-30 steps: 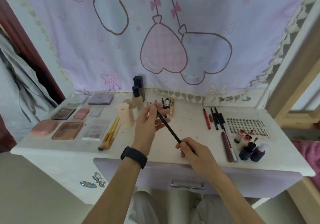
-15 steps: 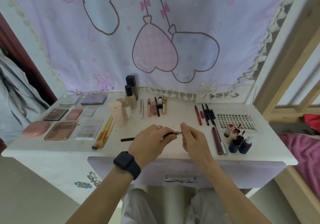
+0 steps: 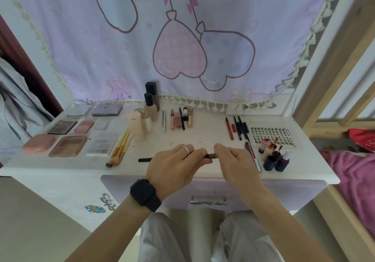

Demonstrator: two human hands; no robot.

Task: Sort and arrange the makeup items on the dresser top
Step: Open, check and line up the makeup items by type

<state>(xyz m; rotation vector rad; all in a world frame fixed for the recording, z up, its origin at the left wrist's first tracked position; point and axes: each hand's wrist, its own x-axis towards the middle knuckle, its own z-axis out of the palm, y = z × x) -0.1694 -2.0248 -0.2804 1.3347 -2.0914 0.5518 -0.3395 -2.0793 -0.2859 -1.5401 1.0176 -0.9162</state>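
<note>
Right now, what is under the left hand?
A thin black makeup stick runs under the left hand; its ends show at both sides, the right hand pinching one. Its middle is covered.

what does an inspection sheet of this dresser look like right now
Surface: white dresser top, a few small red smudges.
Job's things: slim black makeup stick held level near the front edge; brown and pink flat palettes at left; yellow-handled brushes; beige bottles at the back; red and dark pencils; clear lash tray; small dark bottles at right.
Clutter: nothing seen.
Hands: left hand grips the stick; right hand pinches its end with the fingers.
Cables: nothing seen.
Surroundings: lilac cartoon curtain behind; wooden frame and pink blanket at right.
</note>
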